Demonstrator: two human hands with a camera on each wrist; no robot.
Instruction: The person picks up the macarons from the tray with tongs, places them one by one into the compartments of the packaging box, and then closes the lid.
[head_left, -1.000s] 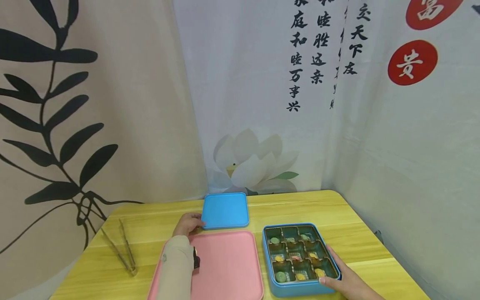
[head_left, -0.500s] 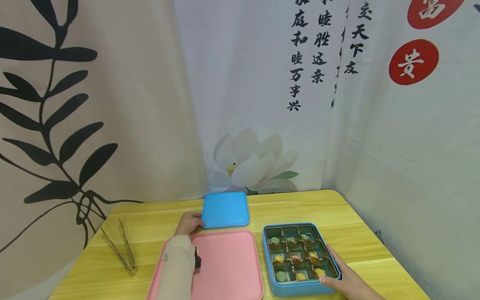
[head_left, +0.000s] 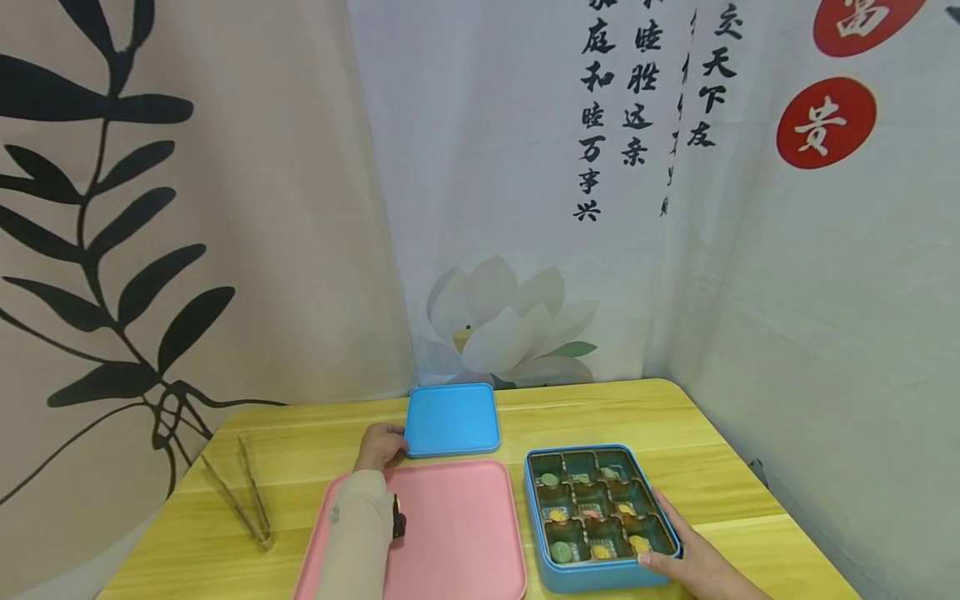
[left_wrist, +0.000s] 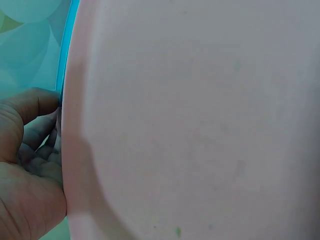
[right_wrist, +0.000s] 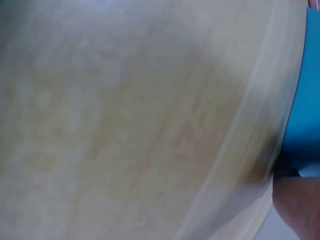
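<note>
In the head view my left hand (head_left: 381, 447) reaches over the pink tray (head_left: 457, 529) and grips the left front corner of a flat blue lid (head_left: 452, 419) at the table's back. The left wrist view shows thumb and curled fingers at the lid's blue edge (left_wrist: 66, 52), partly hidden by the tray. My right hand (head_left: 697, 558) holds the right front corner of a blue box (head_left: 600, 577), thumb at the rim and fingers along its side. Inside the box, a dark divided insert bears small green, yellow and pink pieces in its compartments.
Tongs (head_left: 243, 500) lie on the left of the yellow wood-grain table (head_left: 720, 467). The pink tray fills the middle, between tongs and box. A printed curtain (head_left: 517, 208) hangs right behind the table's back edge.
My left hand and the blue lid have shifted very slightly to the right. The right hand and the box stay where they were.
</note>
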